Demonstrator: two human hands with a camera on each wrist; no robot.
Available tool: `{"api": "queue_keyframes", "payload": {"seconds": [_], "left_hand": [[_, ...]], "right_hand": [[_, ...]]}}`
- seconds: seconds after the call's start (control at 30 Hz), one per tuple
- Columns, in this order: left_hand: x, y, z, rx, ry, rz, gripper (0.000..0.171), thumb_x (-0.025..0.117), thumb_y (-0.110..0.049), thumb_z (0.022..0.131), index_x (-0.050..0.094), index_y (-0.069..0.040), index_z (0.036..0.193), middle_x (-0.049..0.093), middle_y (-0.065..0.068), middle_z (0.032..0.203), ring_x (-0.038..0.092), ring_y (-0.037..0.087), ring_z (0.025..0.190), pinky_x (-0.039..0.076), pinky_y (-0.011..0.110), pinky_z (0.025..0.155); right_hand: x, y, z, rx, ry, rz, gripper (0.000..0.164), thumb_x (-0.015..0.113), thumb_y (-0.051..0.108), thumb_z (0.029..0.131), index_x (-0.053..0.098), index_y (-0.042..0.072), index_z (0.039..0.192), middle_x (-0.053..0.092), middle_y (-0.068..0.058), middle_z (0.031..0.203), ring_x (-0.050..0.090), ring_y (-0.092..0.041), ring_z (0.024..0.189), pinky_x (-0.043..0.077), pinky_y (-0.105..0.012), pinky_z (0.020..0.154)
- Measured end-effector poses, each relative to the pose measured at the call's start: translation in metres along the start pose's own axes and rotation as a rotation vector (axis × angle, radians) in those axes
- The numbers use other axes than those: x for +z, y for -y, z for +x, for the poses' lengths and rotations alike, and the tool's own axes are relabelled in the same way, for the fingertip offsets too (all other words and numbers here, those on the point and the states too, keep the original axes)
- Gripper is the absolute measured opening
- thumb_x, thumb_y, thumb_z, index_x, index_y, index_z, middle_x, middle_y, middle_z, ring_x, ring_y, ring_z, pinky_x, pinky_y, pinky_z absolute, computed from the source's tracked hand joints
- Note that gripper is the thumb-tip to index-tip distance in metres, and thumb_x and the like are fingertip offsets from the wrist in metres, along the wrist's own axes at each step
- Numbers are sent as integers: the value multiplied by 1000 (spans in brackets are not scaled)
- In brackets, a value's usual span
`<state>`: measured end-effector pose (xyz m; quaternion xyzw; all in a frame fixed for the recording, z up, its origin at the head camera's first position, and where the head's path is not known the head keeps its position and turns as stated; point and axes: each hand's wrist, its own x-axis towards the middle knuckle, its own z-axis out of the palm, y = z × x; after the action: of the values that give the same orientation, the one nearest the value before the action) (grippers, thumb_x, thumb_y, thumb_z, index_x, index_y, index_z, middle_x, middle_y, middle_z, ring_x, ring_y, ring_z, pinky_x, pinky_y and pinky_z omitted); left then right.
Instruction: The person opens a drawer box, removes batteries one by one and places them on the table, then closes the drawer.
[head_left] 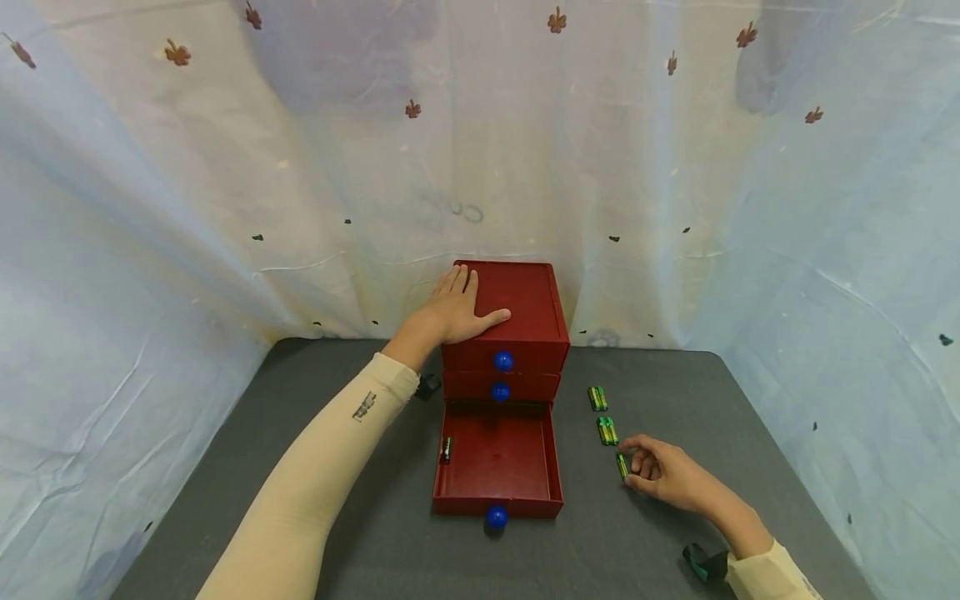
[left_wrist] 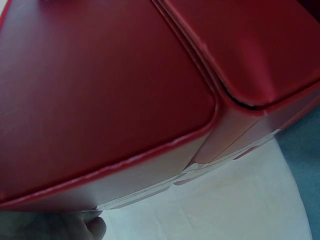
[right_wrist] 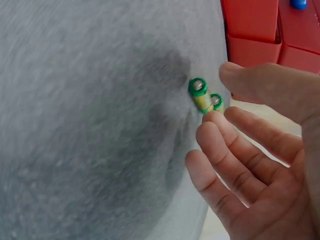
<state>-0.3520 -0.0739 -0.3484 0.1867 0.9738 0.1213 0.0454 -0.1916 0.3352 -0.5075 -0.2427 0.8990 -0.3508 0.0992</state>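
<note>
My left hand (head_left: 455,310) lies flat on top of a red drawer cabinet (head_left: 525,292), fingers straight and thumb spread; in the left wrist view a fingertip (left_wrist: 96,227) shows beyond the cabinet's edge. The bottom drawer (head_left: 498,507) is pulled out, and one battery (head_left: 447,448) lies along its left side. To the right, my right hand (head_left: 667,473) reaches beside a single green battery (head_left: 622,467) on the table. In the right wrist view the thumb and fingers stand apart around green batteries (right_wrist: 201,95), with no grip visible.
Behind the single battery lie two small groups of green batteries (head_left: 607,431), (head_left: 597,398) on the grey table (head_left: 390,533). Blue knobs (head_left: 497,517) stick out from the drawers. A pale curtain (head_left: 510,167) hangs behind the table and along both sides.
</note>
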Motion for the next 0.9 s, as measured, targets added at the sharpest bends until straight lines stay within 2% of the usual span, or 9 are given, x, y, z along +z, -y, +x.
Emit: {"api": "queue_keyframes", "payload": {"seconds": [0.43,0.9], "left_hand": [[-1,-2,-2,-9,-5,9,109,35,-80,103,3,-2,172,-6,18,180,-10,32,167,-3,46,135],[-1,-3,-3,-13,-12,8,109,36,-80,103,3,-2,172,-5,18,180,-9,32,167,-3,46,135]], "right_hand": [[10,32,12,-144,-118,-31,39,79,11,99,65,-5,131,64,5,93,61,-3,74,56,-28,63],[22,62,30,-184,-117,-12,37,80,16,100,67,2,131,64,7,94,59,-3,78,58,-36,67]]}}
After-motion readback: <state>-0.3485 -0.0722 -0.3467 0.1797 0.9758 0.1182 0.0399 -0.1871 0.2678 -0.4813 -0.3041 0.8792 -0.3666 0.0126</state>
